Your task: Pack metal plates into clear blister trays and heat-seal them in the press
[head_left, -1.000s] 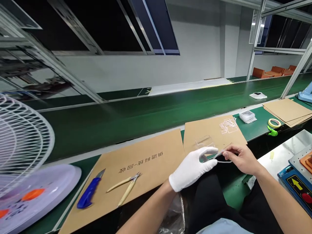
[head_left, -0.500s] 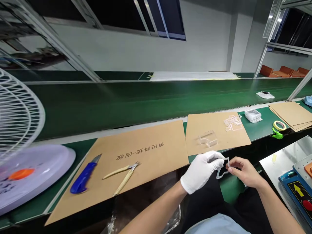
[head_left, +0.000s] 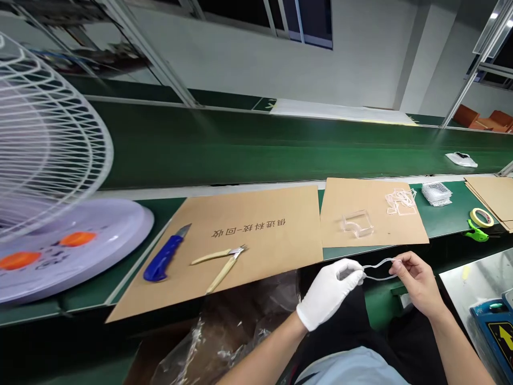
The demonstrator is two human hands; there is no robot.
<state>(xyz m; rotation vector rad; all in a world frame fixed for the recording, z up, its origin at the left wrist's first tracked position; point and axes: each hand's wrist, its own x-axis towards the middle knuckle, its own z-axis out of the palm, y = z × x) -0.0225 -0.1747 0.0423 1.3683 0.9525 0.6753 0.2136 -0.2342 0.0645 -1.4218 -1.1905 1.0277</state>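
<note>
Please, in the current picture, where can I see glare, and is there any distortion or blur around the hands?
Head view, lower middle: bright glints on the plastic bag; head view, left edge: the fan looks stretched, possibly by a wide lens; head view, lower right: the thin white loop between left hand and right hand is readable, without strong blur.

Their L hand (head_left: 331,293), gloved in white, pts R, thumb & fingers pinched; R hand (head_left: 419,280), bare, faces it, thumb & index pinched too. Hands apart, approx. level. L forearm (head_left: 264,347) & R forearm (head_left: 460,342) bare, angled inwd.
</note>
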